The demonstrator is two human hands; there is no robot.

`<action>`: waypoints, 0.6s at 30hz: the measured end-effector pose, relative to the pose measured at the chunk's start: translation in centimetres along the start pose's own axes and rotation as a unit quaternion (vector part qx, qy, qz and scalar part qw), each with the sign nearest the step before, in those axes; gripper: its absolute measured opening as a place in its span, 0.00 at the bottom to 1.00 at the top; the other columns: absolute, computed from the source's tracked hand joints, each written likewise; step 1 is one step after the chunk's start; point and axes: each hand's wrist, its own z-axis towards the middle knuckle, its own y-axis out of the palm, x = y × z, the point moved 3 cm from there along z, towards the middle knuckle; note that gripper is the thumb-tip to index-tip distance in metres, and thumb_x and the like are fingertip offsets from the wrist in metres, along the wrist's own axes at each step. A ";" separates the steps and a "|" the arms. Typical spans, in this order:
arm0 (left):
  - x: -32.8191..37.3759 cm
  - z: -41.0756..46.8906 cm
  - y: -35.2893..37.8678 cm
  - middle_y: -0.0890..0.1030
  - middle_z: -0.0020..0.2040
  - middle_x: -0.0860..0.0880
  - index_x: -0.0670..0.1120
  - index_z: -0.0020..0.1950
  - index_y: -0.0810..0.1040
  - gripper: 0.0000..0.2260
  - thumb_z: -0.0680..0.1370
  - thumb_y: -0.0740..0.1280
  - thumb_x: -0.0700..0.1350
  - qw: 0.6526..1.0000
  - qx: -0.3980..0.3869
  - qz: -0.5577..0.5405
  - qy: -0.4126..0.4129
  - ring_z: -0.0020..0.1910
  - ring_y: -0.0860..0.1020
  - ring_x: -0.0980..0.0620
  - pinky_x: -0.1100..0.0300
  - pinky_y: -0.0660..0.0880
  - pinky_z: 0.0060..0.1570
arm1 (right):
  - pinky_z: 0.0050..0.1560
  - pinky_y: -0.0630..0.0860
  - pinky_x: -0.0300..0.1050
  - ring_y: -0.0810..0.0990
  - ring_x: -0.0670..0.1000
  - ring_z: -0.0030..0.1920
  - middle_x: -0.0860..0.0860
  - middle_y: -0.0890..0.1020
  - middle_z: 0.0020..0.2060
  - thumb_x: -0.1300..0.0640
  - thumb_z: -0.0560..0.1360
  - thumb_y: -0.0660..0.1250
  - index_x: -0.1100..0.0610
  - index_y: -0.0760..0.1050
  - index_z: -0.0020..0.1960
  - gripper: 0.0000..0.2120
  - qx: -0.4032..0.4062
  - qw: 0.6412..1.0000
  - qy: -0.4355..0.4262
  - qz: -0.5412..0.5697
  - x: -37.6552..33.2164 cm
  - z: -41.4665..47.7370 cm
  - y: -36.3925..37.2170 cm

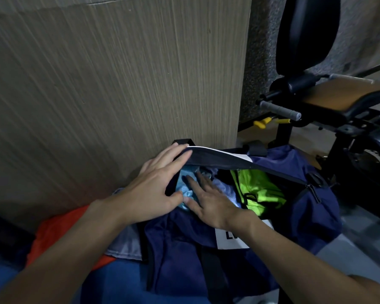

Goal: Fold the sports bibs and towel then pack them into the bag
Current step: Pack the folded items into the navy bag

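A navy bag (pixel 305 207) lies open in front of a person, seen from above. A pale blue cloth (pixel 185 187), either a bib or the towel, sits inside at the left end of the opening. A neon green bib (pixel 259 189) lies inside toward the right end. The step in hand appears to be packing: the blue cloth is being pressed down into the bag. The right hand (pixel 211 205) lies flat on that cloth, fingers straight and slightly spread, gripping nothing. The left hand (pixel 154 185) is also spread wide. Its straight fingers rest against the far rim (pixel 217 156) of the opening and hold it back, while the thumb sits at the near rim beside the blue cloth. An orange cloth (pixel 57 229) and a grey cloth (pixel 125 244) lie outside the bag, just off its left end, partly under the left forearm. They look unpacked, so the next move likely calls for lifting the right hand off, folding one of them and laying it in while the rim stays open. A wood-grain panel (pixel 119 84) stands behind the bag, and a gym machine (pixel 338 99) stands to the right.
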 end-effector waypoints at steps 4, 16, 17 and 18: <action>0.0 -0.3 -0.6 0.43 0.77 0.67 0.55 0.81 0.48 0.39 0.71 0.55 0.60 1.000 0.003 -0.005 0.003 0.77 0.38 0.67 0.49 0.47 0.78 | 0.77 0.47 0.58 0.41 0.55 0.79 0.54 0.41 0.79 0.35 0.80 0.46 0.46 0.39 0.79 0.33 -0.064 0.998 0.005 0.024 -0.1 1.6 0.8; -0.5 -0.9 -0.9 0.44 0.75 0.71 0.54 0.81 0.51 0.39 0.70 0.58 0.59 1.000 0.007 -0.008 0.018 0.77 0.41 0.65 0.45 0.51 0.77 | 0.75 0.33 0.56 0.31 0.47 0.76 0.48 0.34 0.78 0.27 0.75 0.42 0.44 0.33 0.78 0.39 -0.107 0.988 0.048 -0.103 1.6 1.7 0.8; -0.6 -0.9 -0.9 0.45 0.76 0.69 0.54 0.81 0.51 0.39 0.70 0.58 0.60 1.000 0.009 -0.006 0.019 0.78 0.42 0.65 0.45 0.52 0.77 | 0.75 0.33 0.56 0.31 0.47 0.76 0.47 0.34 0.78 0.27 0.75 0.42 0.44 0.33 0.78 0.39 -0.107 0.988 0.048 -0.105 1.7 1.8 0.9; -0.7 -0.9 -0.9 0.46 0.77 0.68 0.53 0.81 0.52 0.39 0.70 0.58 0.60 1.000 0.010 -0.005 0.019 0.78 0.42 0.65 0.45 0.52 0.77 | 0.75 0.33 0.56 0.31 0.46 0.76 0.47 0.34 0.78 0.27 0.75 0.42 0.44 0.33 0.78 0.39 -0.107 0.988 0.047 -0.106 1.7 1.8 1.0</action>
